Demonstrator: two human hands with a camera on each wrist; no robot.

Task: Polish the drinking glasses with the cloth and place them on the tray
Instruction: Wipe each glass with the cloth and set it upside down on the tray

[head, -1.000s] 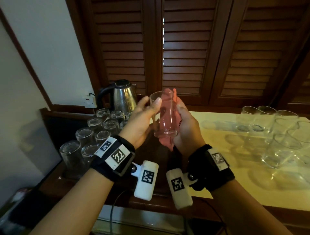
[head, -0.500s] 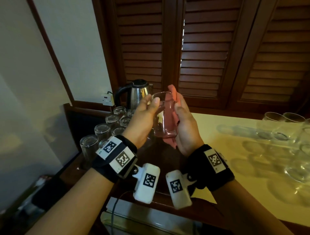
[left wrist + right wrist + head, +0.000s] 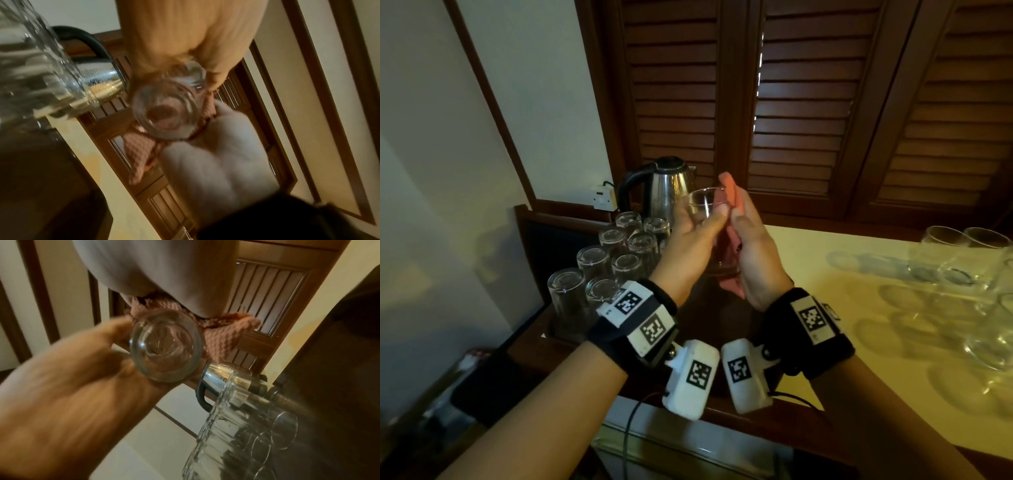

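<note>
While left hand [image 3: 690, 240] grips glass [image 3: 709, 219], right hand [image 3: 753, 253] presses cloth [image 3: 732, 192] against it.

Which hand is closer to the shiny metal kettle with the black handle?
The left hand. It is just in front of the shiny metal kettle, holding the clear glass. The right hand is further right, holding the pink cloth.

no readable text, only square coded markers on wristbands [image 3: 643, 318] and wrist cameras [image 3: 690, 378]
</note>
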